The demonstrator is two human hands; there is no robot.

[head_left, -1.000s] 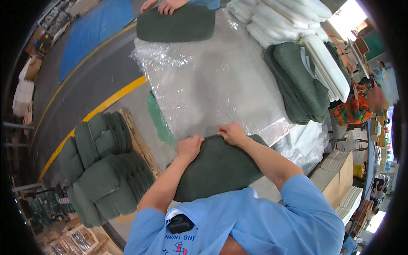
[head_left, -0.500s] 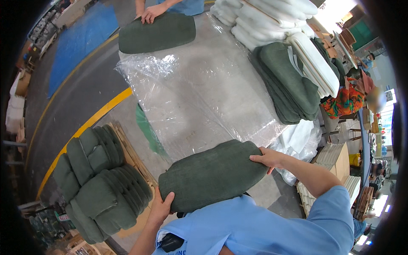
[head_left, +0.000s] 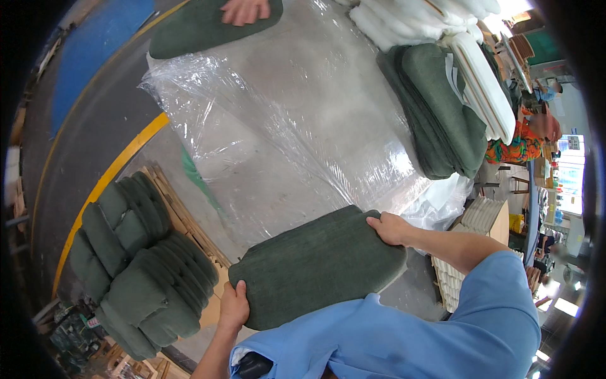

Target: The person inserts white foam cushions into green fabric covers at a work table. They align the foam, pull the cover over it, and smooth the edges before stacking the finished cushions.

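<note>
Both hands, left [head_left: 233,307] & right [head_left: 389,228], grip 1 green cushion [head_left: 315,265] at table edge; plastic sheet [head_left: 284,126] probably unused yet.

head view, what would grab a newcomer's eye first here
Most striking is the dark green cushion at lower centre, gripped at its two ends by the left hand and right hand. It lies at the near edge of a table covered in crinkled clear plastic sheet. A stack of green cushions sits on a wooden pallet at the left, and another person's hand presses a second cushion at the table's far end.
</note>
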